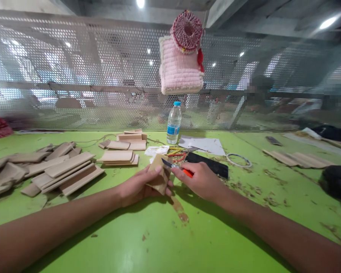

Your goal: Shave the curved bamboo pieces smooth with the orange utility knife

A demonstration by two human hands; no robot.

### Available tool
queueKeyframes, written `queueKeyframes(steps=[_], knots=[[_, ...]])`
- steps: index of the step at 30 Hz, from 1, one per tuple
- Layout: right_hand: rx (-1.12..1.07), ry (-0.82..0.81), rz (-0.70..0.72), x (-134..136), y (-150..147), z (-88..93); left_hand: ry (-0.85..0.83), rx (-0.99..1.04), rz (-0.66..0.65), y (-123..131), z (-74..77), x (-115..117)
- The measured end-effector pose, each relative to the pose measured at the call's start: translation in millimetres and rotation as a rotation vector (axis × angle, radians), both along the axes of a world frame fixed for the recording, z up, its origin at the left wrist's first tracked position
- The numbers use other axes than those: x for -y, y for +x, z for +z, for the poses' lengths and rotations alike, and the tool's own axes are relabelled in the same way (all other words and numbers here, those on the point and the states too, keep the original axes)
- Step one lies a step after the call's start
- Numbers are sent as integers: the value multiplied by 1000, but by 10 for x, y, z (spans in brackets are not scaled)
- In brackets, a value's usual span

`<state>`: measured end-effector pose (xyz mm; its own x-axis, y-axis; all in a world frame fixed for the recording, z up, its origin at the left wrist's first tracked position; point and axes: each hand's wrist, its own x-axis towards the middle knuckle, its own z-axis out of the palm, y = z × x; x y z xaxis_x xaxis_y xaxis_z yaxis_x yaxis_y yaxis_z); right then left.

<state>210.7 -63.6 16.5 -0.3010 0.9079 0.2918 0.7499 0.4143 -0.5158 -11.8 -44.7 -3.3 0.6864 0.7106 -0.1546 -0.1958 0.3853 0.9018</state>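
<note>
My left hand (143,185) is closed round a tan, curved piece (158,181) that looks like bamboo or wood, holding it tilted above the table. In my right hand (206,182) is a knife (167,163) with an orange-red handle, its blade at the upper right edge of the piece. Whether the blade touches it I cannot tell. Behind my hands lie pliers or scissors with red and yellow handles (176,153), a black phone-like slab (208,164) and a crumpled white tissue (157,151).
Piles of similar tan pieces (69,168) lie left, with smaller stacks (118,156) nearer the middle. A water bottle (174,123) stands before the perforated metal screen (108,76). Shavings (251,189), a white ring (240,160) and a black object (337,182) are on the right.
</note>
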Motion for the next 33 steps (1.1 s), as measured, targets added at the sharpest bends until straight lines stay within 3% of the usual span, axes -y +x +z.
queueKeyframes(steps=[5, 18, 28, 33], knots=[[-5, -14, -10, 2, 10, 6, -95, -10, 59, -23, -1, -34], [115, -13, 42, -16, -80, -117, -21, -41, 25, -16, -40, -8], [141, 18, 182, -70, -140, -171, 64, -50, -41, -2, -45, -25], [164, 28, 170, -84, -133, -178, 17, -64, 23, 30, -67, -41]])
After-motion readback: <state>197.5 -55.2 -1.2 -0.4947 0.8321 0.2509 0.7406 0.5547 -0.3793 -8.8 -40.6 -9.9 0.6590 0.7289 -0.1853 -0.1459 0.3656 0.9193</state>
